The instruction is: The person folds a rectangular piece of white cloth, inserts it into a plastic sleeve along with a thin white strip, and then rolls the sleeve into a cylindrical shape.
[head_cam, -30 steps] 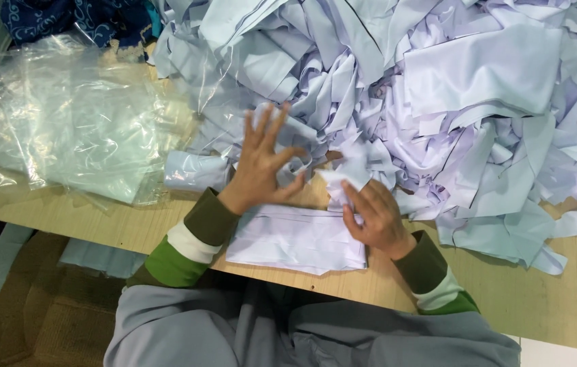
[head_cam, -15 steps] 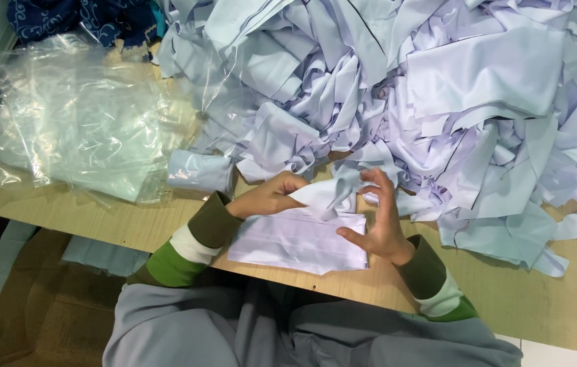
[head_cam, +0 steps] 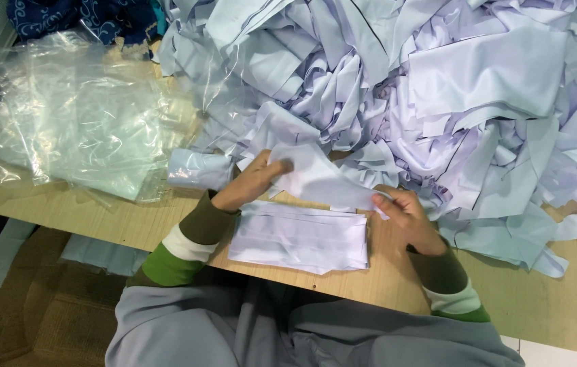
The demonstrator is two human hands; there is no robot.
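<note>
Both hands hold one pale lilac fabric piece (head_cam: 322, 182) stretched between them just above the table. My left hand (head_cam: 251, 182) pinches its left end, and my right hand (head_cam: 404, 214) pinches its right end. Directly below it lies a flat stack of similar fabric pieces (head_cam: 300, 238) at the near edge of the wooden table (head_cam: 84, 214). Behind the hands rises a big loose heap of pale lilac fabric cuttings (head_cam: 438, 88).
A pile of clear plastic bags (head_cam: 78, 129) covers the table's left part. A small rolled fabric piece in plastic (head_cam: 193, 168) lies beside it. Dark blue patterned cloth (head_cam: 78, 17) sits at the far left corner. My grey-clad lap (head_cam: 302, 333) is under the table edge.
My left hand went from spread flat on the stack to gripping a fabric piece. Both hands then pulled that piece apart, right hand moving right, stretching it above the stack.
</note>
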